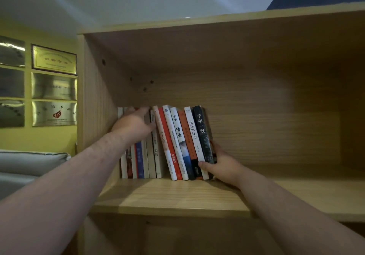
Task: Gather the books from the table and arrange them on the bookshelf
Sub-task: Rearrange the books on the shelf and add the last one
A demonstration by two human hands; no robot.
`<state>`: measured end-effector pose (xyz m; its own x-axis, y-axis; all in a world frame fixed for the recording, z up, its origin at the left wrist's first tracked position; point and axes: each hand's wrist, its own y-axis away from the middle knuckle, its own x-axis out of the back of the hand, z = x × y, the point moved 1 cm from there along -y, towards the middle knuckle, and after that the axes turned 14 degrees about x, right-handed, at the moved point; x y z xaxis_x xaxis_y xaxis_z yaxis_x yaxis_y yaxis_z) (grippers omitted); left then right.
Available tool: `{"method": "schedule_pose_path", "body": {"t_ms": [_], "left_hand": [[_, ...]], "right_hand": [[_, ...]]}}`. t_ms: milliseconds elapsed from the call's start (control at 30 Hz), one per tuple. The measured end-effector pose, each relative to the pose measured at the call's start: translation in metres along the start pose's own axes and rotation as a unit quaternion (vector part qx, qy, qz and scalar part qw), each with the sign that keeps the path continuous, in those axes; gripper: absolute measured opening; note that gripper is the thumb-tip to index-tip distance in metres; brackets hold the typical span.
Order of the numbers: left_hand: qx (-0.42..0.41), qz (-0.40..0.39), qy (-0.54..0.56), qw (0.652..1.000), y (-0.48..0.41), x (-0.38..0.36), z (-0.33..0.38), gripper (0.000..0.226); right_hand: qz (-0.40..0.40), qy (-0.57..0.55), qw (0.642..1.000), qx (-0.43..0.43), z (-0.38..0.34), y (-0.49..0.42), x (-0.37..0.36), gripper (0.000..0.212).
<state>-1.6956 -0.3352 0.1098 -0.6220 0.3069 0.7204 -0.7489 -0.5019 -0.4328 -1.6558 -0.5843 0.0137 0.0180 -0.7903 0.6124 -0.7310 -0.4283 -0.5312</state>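
A row of several books (173,142) stands at the left end of a wooden bookshelf (177,193) compartment. The left books are upright; the right ones, with red, white, orange and black spines, lean to the left. My left hand (134,124) lies over the tops of the upright books, fingers spread against their spines. My right hand (219,162) grips the lower end of the outermost black book (203,132), thumb on the spines and fingers behind its cover.
The compartment to the right of the books is bare wood up to its side wall (351,116). Framed plaques (54,86) hang on a yellow wall to the left. A grey cushion (29,162) lies below them.
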Motion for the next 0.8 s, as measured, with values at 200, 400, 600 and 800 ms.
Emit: {"method": "schedule_pose_path", "body": {"t_ms": [200,400,600,800], "left_hand": [[-0.040,0.088,0.039,0.995,0.011,-0.002,0.009,0.046],[-0.079,0.148,0.127,0.978,0.019,0.015,-0.005,0.040],[-0.075,0.129,0.275,0.950,0.045,0.009,-0.024,0.053],[0.009,-0.020,0.367,0.930,0.066,-0.036,-0.042,0.037]], "right_hand": [[0.000,0.001,1.000,0.007,0.001,0.000,0.002,0.076],[0.002,0.003,1.000,0.008,0.006,-0.003,0.002,0.071],[0.006,0.004,1.000,0.005,-0.001,0.000,0.002,0.070],[0.009,0.008,1.000,0.010,-0.006,0.004,0.002,0.071]]}}
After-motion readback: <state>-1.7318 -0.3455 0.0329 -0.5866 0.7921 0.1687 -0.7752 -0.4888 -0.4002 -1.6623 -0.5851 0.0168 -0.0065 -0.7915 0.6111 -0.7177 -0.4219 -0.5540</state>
